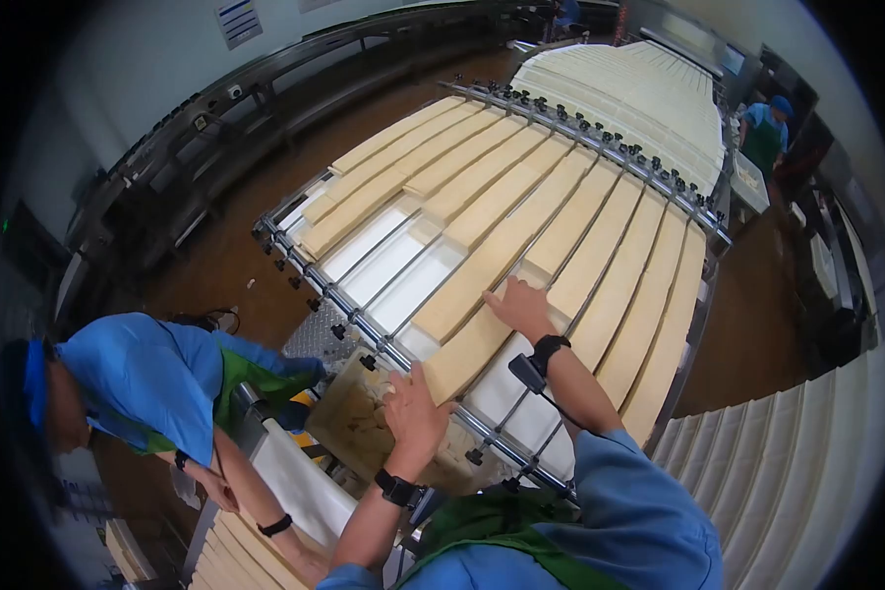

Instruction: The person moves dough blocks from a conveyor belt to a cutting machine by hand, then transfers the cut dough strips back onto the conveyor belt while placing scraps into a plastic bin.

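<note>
A long, flat beige slab, perhaps of tofu or dough, lies at the near end of a wide conveyor with dividing rods. My left hand grips its near end, the thumb along its edge. Further up, my right hand is curled over the far end of that same slab; its fingertips are partly hidden. Several matching slabs lie lengthwise in lanes beside and beyond it. White belt shows between the lanes at the left.
A metal rail with black knobs crosses the conveyor's near edge. Below stands a bin with beige scraps. At left a co-worker in blue leans over more slabs. Ridged white sheeting is at right; another person stands far right.
</note>
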`<state>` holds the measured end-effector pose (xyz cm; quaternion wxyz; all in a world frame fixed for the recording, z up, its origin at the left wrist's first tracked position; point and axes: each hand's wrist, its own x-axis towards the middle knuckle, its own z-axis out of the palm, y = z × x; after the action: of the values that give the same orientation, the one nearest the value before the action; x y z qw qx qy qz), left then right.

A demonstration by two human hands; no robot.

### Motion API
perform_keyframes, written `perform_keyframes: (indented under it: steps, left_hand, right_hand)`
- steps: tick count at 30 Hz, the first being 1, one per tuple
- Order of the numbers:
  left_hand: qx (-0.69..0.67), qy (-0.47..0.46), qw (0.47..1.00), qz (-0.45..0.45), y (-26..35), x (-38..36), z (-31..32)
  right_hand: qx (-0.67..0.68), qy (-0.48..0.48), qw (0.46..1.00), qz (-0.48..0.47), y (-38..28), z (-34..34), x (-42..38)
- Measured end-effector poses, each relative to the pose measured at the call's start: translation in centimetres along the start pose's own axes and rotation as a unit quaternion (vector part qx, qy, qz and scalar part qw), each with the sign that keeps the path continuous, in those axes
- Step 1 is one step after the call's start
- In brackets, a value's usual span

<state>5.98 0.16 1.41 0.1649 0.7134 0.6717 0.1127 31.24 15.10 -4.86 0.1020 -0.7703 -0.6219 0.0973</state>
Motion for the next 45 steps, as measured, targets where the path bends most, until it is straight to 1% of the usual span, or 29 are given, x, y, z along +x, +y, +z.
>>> perform_keyframes:
  steps: [4, 6, 7, 9, 10, 12, 13, 15, 17, 18, 19, 20, 21, 22, 23, 25, 27, 28, 29, 30, 31, 32, 35, 37, 39, 40, 42, 44, 45]
  left_hand:
    - [-0.006, 0.014, 1.0, 0.024, 0.0, 0.6, 0.1]
    - [-0.077, 0.007, 0.997, 0.007, -0.6, 0.6, -0.1]
    - [-0.074, 0.008, 0.997, 0.006, -0.8, 0.7, 0.1]
    - [-0.106, 0.115, 0.987, -0.046, -1.4, 0.8, 1.1]
    - [-0.105, 0.113, 0.987, -0.048, -1.5, 1.1, 1.6]
    - [-0.178, 0.066, 0.975, -0.113, -1.3, 1.7, 2.5]
    - [-0.18, 0.066, 0.975, -0.113, -0.9, 1.8, 3.0]
    - [-0.267, 0.085, 0.951, -0.129, 0.2, 1.9, 4.1]
    - [-0.286, 0.099, 0.944, -0.128, 0.0, 1.9, 4.9]
    - [-0.304, 0.115, 0.937, -0.13, -0.4, 1.9, 5.5]
    - [-0.305, 0.117, 0.935, -0.137, -1.3, 2.1, 6.5]
    - [-0.378, 0.11, 0.91, -0.132, -2.2, 2.5, 7.4]
    - [-0.45, 0.105, 0.877, -0.128, -3.1, 2.7, 8.1]
    - [-0.417, 0.115, 0.896, -0.102, -3.3, 2.7, 8.2]
    - [-0.416, 0.126, 0.893, -0.118, -3.6, 2.8, 8.4]
    - [-0.421, 0.147, 0.892, -0.068, -4.4, 2.6, 8.4]
    - [-0.453, 0.148, 0.872, -0.109, -5.2, 1.6, 7.6]
    - [-0.486, 0.137, 0.853, -0.131, -5.7, 0.6, 6.9]
    - [-0.488, 0.152, 0.847, -0.148, -6.4, -0.9, 6.0]
    - [-0.414, 0.191, 0.882, -0.117, -6.9, -2.7, 4.5]
    - [-0.333, 0.226, 0.911, -0.089, -7.5, -4.5, 3.0]
    - [-0.294, 0.225, 0.925, -0.087, -8.9, -6.8, 1.7]
    - [-0.299, 0.27, 0.901, -0.161, -15.6, -14.2, 1.3]
    - [-0.236, 0.358, 0.868, -0.251, -20.0, -20.2, 2.5]
    - [-0.145, 0.443, 0.824, -0.323, -23.3, -27.0, 3.5]
    - [-0.136, 0.456, 0.807, -0.35, -24.0, -30.0, 4.2]
    - [-0.014, 0.462, 0.721, -0.517, -24.5, -34.5, 4.9]
    - [-0.044, 0.441, 0.7, -0.56, -24.8, -37.5, 5.7]
    - [-0.076, 0.414, 0.69, -0.589, -25.1, -38.6, 5.9]
  right_hand:
    - [-0.009, 0.012, 1.0, -0.005, -0.1, -0.4, -0.4]
    - [0.009, 0.023, 1.0, 0.015, -0.4, -0.1, -0.5]
    - [0.012, 0.023, 1.0, 0.014, -0.5, 0.0, -0.6]
    - [-0.02, 0.169, 0.985, -0.006, -0.7, 0.2, -1.5]
    - [-0.021, 0.167, 0.986, -0.005, -0.7, 0.1, -2.2]
    - [0.015, 0.158, 0.987, 0.002, -1.0, -0.5, -3.8]
    - [0.013, 0.158, 0.987, 0.002, -1.3, -0.6, -4.7]
    - [0.005, 0.12, 0.992, -0.028, -2.5, -0.2, -6.9]
    - [0.031, 0.135, 0.984, -0.109, -3.8, 0.9, -9.3]
    - [0.029, 0.132, 0.985, -0.111, -4.4, 1.4, -10.4]
    - [0.123, 0.077, 0.976, -0.163, -5.2, 1.7, -11.6]
    - [0.217, 0.019, 0.952, -0.213, -5.9, 2.0, -12.5]
    - [0.217, 0.01, 0.95, -0.224, -6.2, 2.5, -13.0]
    - [0.165, 0.014, 0.956, -0.243, -6.4, 3.3, -13.4]
    - [0.115, 0.017, 0.957, -0.264, -6.7, 4.2, -13.8]
    - [0.082, -0.005, 0.953, -0.291, -6.5, 4.7, -13.6]
    - [0.004, 0.036, 0.961, -0.275, -6.8, 4.8, -13.8]
    - [0.003, 0.025, 0.955, -0.294, -6.9, 5.1, -14.0]
    - [-0.028, 0.024, 0.958, -0.283, -6.9, 5.3, -14.0]
    - [-0.06, 0.025, 0.96, -0.273, -7.0, 5.4, -14.0]
    - [-0.061, 0.016, 0.953, -0.296, -7.0, 5.5, -14.0]
    - [-0.069, 0.013, 0.956, -0.284, -6.9, 5.5, -14.1]
    - [-0.1, 0.006, 0.959, -0.264, -8.1, 5.2, -14.3]
    - [-0.078, 0.046, 0.956, -0.279, -12.0, 4.3, -15.7]
    - [-0.022, 0.055, 0.934, -0.353, -16.4, 6.2, -17.2]
    - [0.021, 0.002, 0.915, -0.404, -20.1, 5.4, -19.3]
    - [0.139, -0.047, 0.839, -0.524, -25.1, 10.1, -21.9]
    - [0.196, -0.143, 0.76, -0.603, -32.9, 11.4, -26.5]
    - [0.222, -0.137, 0.731, -0.63, -35.8, 13.2, -28.8]
